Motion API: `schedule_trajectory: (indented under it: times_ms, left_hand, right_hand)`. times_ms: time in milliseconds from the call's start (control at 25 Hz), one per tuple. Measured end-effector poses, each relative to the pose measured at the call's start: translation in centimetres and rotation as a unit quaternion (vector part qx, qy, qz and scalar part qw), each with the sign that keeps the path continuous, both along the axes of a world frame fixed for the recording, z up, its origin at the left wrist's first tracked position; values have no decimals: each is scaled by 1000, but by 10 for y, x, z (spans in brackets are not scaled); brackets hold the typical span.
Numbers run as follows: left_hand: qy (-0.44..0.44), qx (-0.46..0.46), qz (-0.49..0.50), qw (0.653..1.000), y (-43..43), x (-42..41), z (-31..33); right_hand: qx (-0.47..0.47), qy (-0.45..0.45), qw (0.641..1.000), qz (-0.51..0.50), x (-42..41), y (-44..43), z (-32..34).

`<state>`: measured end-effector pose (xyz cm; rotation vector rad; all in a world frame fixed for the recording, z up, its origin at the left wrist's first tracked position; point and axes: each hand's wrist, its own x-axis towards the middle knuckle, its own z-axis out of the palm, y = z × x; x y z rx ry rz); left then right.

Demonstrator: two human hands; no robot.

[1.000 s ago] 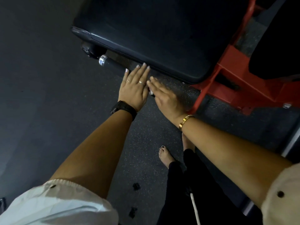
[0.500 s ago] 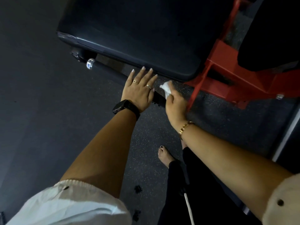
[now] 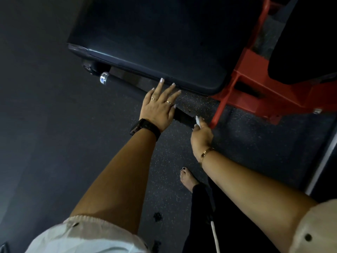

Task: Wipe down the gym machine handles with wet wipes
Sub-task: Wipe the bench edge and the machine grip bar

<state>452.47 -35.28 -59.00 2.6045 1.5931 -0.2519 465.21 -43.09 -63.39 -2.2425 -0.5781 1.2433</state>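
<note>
The floor [image 3: 255, 143] here is dark speckled rubber, dimly lit, with a big black seat pad [image 3: 155, 42] of a gym machine filling the top of the view and the machine's red steel frame [image 3: 255, 92] off to the right of it. Just below the pad's near edge a black handle [image 3: 183, 117] runs on a slant, from a chrome end cap [image 3: 104, 78] at the upper left down towards the lower right.

The person's left hand [image 3: 158, 106] lies across the middle of that handle, fingers straight and spread, the tips reaching the rim of the pad; the palm seems to rest on the bar, though the hand hides the contact. There are two rings on the fingers and a black watch [image 3: 144, 127] at the wrist.

The right hand [image 3: 200, 134] is at the lower end of the handle, its fingers curled and pinching a small white wet wipe [image 3: 197, 120], which sits right against the ribbed grip there. A gold bracelet [image 3: 206, 153] circles that wrist. Both arms come out of pale short sleeves.

Below the hands, a bare foot [image 3: 187, 178] with dark-painted toenails stands on the floor, a black trouser leg [image 3: 200, 216] above it
</note>
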Motion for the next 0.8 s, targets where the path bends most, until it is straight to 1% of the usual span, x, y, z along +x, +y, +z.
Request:
schedule_trajectory:
  times_ms: [40, 80, 120, 240, 320, 400, 480, 520, 600, 640, 680, 760, 800]
  left_hand:
    - [1, 0, 0, 1000, 0, 0, 0]
    - [2, -2, 1, 1000, 0, 0, 1]
    - [5, -5, 3, 1000, 1, 0, 1]
    - [17, -11, 5, 1000, 0, 3, 4]
    - [27, -23, 5, 999, 0, 4, 8]
    - [36, -45, 6, 998, 2, 4, 11]
    - [35, -59, 9, 998, 4, 5, 12]
    - [36, -64, 11, 997, 4, 5, 13]
    - [43, -70, 12, 996, 4, 5, 13]
    - [48, -74, 13, 996, 5, 6, 14]
    - [52, -79, 13, 995, 6, 6, 14]
    - [55, -92, 13, 994, 8, 6, 17]
    - [54, -98, 13, 994, 8, 6, 18]
  right_hand:
    - [-20, -6, 1000, -16, -3, 5, 5]
    - [-19, -10, 1000, -3, -7, 9, 9]
    - [4, -11, 999, 39, -13, 11, 18]
    - [118, -41, 984, 127, -35, 16, 41]
    - [181, -48, 974, 130, -42, 7, 37]
    - [181, -68, 972, 133, -31, -4, 23]
    - [139, -89, 979, 119, -12, -16, 5]
    - [102, -91, 986, 97, -6, -19, 0]
    - [18, -59, 998, 3, 0, -19, -6]
    - [-22, -42, 998, -51, -2, -15, -11]
    - [-56, -20, 993, -103, -3, -10, -11]
    - [-84, 54, 972, -211, -5, 4, -11]
    - [-88, 98, 963, -234, -5, 11, -9]
